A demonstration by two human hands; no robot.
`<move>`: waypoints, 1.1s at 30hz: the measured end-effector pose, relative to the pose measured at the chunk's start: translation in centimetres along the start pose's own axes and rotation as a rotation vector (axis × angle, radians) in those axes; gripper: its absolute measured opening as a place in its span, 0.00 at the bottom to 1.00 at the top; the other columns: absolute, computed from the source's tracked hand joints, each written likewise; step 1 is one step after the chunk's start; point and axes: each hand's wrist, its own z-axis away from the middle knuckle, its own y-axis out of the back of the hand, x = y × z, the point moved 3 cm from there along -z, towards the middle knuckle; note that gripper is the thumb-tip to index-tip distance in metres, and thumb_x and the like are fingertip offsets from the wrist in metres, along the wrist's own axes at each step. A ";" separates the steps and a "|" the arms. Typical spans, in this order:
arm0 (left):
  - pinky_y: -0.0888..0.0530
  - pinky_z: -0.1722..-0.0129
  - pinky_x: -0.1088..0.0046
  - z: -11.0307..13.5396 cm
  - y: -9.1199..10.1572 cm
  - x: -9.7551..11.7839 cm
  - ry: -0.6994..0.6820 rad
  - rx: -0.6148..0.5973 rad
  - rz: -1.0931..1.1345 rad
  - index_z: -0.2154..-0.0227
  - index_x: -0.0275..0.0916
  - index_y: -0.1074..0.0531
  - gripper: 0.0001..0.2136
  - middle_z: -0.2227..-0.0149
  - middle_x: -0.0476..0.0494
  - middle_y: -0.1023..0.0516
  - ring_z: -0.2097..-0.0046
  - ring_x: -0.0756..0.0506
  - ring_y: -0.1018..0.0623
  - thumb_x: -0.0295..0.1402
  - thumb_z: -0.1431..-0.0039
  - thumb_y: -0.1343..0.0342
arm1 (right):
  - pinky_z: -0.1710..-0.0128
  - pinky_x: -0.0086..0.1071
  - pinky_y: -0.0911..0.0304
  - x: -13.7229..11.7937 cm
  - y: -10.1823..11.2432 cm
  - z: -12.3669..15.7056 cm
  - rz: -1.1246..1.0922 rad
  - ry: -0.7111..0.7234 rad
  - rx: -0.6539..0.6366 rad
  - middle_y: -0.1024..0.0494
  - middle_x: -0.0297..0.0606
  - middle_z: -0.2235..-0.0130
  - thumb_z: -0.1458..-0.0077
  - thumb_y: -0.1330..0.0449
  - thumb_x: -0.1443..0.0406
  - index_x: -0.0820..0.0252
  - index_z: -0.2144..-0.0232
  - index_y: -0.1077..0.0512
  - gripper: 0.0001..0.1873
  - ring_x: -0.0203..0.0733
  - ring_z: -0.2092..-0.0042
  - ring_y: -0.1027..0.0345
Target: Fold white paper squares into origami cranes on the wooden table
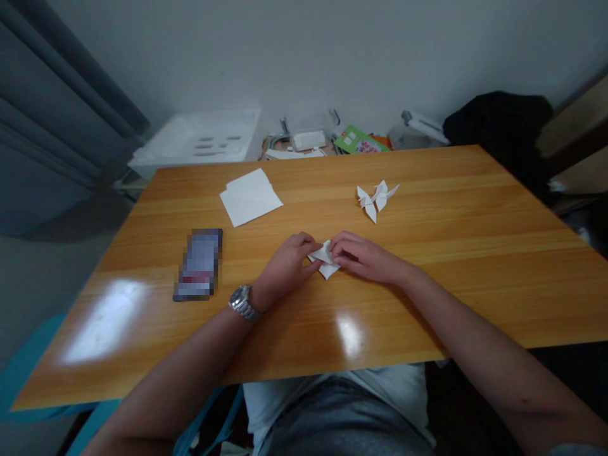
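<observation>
- Nearest my view, both forearms reach in over a glossy, wood-grained brown worktop [475, 266]; I see a silver metal-link wristwatch [244, 303] on the left wrist.
- I have the left hand [287, 265] with its thumb and fingers pinching the left side of a small folded piece of white paper [327, 271], which lies low over the worktop, between the hands.
- My right hand [368, 258] has its fingers curled in, pinching the same paper at its right side.
- Left of the watch lies a dark-edged rectangular phone [198, 263], its screen blurred.
- Farther out I find flat white paper sheets [251, 197], overlapping, at left, and two folded white paper birds [367, 204] close together at right.
- Beyond the worktop's far edge stand a white plastic tray [183, 136] and a green printed booklet [357, 140].
</observation>
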 end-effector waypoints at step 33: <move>0.27 0.60 0.69 -1.5 0.9 0.7 0.181 -0.118 -0.137 0.62 0.37 0.22 0.13 0.63 0.40 0.22 0.61 0.43 0.23 0.35 0.29 0.51 | 0.57 0.32 0.38 1.2 -0.1 -1.7 0.390 -0.363 0.043 0.24 0.43 0.60 0.37 0.40 0.69 0.64 0.64 0.23 0.06 0.42 0.58 0.30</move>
